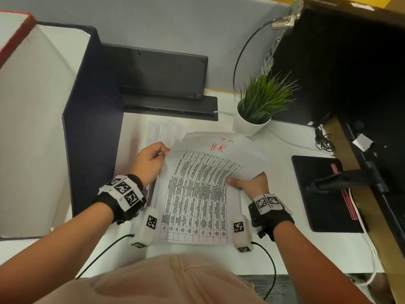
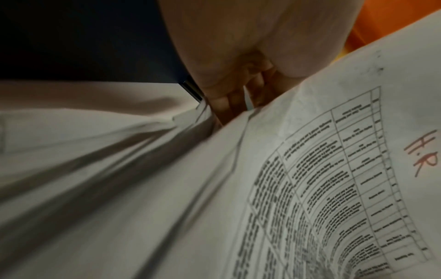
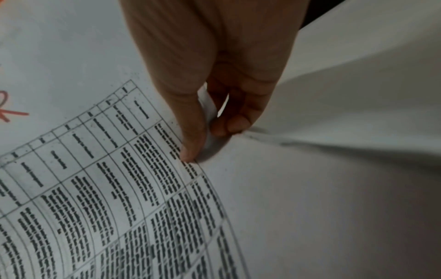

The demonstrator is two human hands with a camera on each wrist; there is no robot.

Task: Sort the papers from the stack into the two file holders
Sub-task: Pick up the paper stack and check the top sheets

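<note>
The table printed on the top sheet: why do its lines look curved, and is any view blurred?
Head view: the printed sheet is fairly sharp, its grid nearly straight. Left wrist view: the grid bows from wide-angle distortion; the lower papers are smeared and shadowed. Right wrist view: curved grid, unreadable text.

The top sheet (image 1: 197, 194) lies at the frame's centre on the stack (image 1: 162, 132), which rests on the counter (image 1: 295, 249). The left hand (image 1: 149, 163) holds the sheet's left edge, the right hand (image 1: 252, 183) its right edge. A potted plant (image 1: 256, 108) stands above and right of the sheet. A mouse pad (image 1: 317, 194) lies at the right.
</note>
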